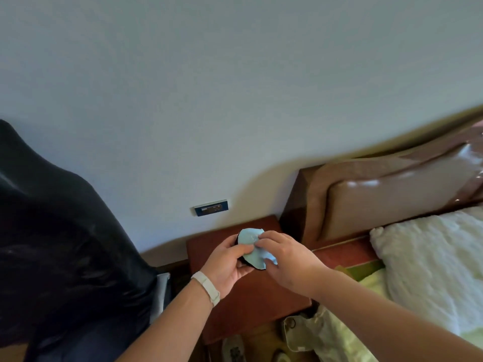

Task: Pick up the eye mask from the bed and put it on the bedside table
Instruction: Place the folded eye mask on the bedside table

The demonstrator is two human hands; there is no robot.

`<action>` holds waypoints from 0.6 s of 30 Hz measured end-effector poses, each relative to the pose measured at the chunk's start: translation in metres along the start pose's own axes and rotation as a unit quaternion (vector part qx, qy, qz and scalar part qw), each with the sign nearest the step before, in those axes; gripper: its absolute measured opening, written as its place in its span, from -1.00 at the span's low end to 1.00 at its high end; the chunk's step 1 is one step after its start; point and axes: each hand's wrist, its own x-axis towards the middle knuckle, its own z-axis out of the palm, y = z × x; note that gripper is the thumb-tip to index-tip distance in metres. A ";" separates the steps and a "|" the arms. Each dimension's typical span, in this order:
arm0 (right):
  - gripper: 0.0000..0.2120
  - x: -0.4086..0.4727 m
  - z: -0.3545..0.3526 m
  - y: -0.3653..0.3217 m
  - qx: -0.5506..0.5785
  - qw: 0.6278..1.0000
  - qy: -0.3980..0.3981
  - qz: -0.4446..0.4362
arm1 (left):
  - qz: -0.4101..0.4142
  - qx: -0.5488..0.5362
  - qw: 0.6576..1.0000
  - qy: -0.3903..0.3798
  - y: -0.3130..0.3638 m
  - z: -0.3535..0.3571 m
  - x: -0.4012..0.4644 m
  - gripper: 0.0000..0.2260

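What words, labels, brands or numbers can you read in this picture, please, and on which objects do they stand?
None can be read.
Wall outlet panel: small marks only, too blurred to tell.
Eye mask, wristband, bedside table, headboard: no print visible.

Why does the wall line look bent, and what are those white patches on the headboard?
Head view: the wide-angle lens bows the headboard edge and the wall near the frame borders. The white patches are glare on its glossy padding. Light from the right casts a soft shadow on the wall beside it. The hands and eye mask look slightly soft, and the dark shape at left is underexposed.
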 end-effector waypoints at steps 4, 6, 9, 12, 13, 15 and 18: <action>-0.58 0.014 0.006 0.016 0.017 0.998 0.002 0.061 | -0.030 0.003 0.999 -0.024 0.002 -0.004 0.036 -0.76; -0.58 0.018 0.012 0.026 0.020 0.996 -0.004 0.086 | -0.046 0.004 0.999 -0.025 0.000 -0.004 0.051 -0.78; -0.58 0.033 0.025 0.047 0.020 0.995 -0.007 0.095 | -0.059 0.012 0.998 -0.013 -0.002 -0.006 0.079 -0.79; -0.58 0.048 0.041 0.071 0.028 0.993 -0.021 0.117 | -0.066 0.021 0.998 0.004 -0.008 -0.008 0.106 -0.78; -0.58 0.054 0.047 0.079 0.031 0.992 -0.023 0.122 | -0.068 0.020 0.997 0.008 -0.011 -0.008 0.115 -0.78; -0.59 0.063 0.058 0.097 0.036 0.990 -0.026 0.132 | -0.073 0.028 0.997 0.018 -0.018 -0.009 0.135 -0.77; -0.59 0.076 0.074 0.125 0.050 0.987 -0.025 0.149 | -0.076 0.046 0.996 0.029 -0.028 -0.008 0.169 -0.78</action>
